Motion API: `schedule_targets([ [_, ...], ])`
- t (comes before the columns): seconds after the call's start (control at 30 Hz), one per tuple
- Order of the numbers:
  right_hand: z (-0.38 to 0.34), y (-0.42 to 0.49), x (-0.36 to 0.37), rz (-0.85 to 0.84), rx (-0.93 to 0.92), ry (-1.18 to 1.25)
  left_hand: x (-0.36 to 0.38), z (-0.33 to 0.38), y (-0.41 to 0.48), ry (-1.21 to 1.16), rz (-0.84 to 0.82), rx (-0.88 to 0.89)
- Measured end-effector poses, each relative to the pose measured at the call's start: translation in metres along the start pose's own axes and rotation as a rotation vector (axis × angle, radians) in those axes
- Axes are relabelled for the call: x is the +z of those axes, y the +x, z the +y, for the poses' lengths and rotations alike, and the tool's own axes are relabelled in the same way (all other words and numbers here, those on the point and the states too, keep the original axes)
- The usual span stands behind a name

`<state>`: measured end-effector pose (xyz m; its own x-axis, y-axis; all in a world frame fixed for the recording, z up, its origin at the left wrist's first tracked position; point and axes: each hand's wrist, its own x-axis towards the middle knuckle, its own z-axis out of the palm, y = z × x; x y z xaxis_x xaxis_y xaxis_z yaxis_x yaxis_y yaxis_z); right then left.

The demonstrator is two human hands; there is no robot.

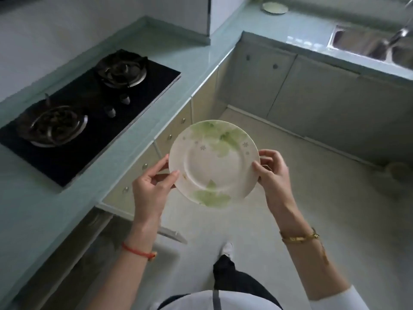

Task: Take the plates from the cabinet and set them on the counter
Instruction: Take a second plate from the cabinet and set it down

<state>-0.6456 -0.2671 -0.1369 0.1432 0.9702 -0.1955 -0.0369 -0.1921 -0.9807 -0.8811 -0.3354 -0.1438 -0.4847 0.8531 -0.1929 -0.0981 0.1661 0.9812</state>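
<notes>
A white plate with green leaf prints point(213, 163) is held level above the floor, in front of the cabinet fronts. My left hand point(150, 189) pinches its left rim with thumb on top. My right hand point(271, 172) grips its right rim the same way. The pale green counter point(134, 121) runs along the left. Below my left arm an open cabinet point(89, 242) shows a dark inside; its contents are not visible. A second plate point(274, 7) rests on the counter at the far back.
A black two-burner gas hob point(89, 108) is set into the left counter. A steel sink with a tap point(375, 45) sits in the right counter. Shut cabinet doors point(301, 90) line the corner. My foot point(226, 249) stands on the pale floor.
</notes>
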Motion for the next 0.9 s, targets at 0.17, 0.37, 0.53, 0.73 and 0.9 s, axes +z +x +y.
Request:
schedule_targets([
  [0.17, -0.037, 0.078, -0.060, 0.033, -0.055, -0.009, 0.103, 0.021, 0.040, -0.045, -0.041, 0.029],
  [0.37, -0.060, 0.159, -0.113, 0.099, -0.046, 0.025, 0.203, 0.043, 0.090, -0.027, -0.134, 0.049],
  [0.53, -0.071, 0.221, -0.133, 0.167, -0.033, 0.033, 0.265, 0.052, 0.137, -0.009, -0.193, 0.056],
  [0.73, -0.082, 0.317, -0.146, 0.253, -0.026, 0.032, 0.343, 0.063, 0.223, 0.020, -0.281, 0.068],
  [0.9, -0.103, 0.412, -0.145, 0.282, -0.030, 0.051, 0.405, 0.083, 0.310, 0.039, -0.313, 0.099],
])
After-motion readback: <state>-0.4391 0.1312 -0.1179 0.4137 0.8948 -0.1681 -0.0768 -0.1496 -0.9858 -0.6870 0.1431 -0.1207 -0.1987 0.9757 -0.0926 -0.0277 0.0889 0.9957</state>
